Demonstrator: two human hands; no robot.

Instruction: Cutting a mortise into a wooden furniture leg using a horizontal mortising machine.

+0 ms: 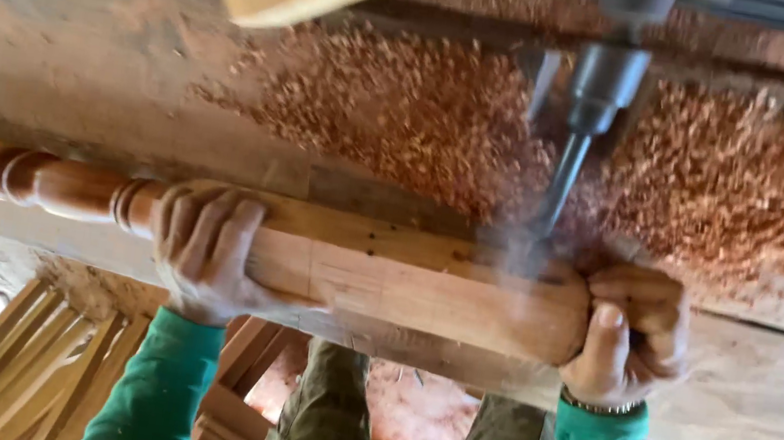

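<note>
Head view shows a turned wooden post (375,273) lying across the middle of the frame on a worn wooden surface (772,401); its long axis runs left to right, dipping slightly toward the right, with the ringed, lathe-turned end pointing to the left edge and the squared end to the right; the left hand (206,251) is wrapped over the post left of centre, fingers curled round it; the right hand (630,332) is clenched on the squared end at centre right; a drill bit (558,186) comes down from the upper right onto the post's top face; reddish shavings (721,173) cover the surface behind.
</note>
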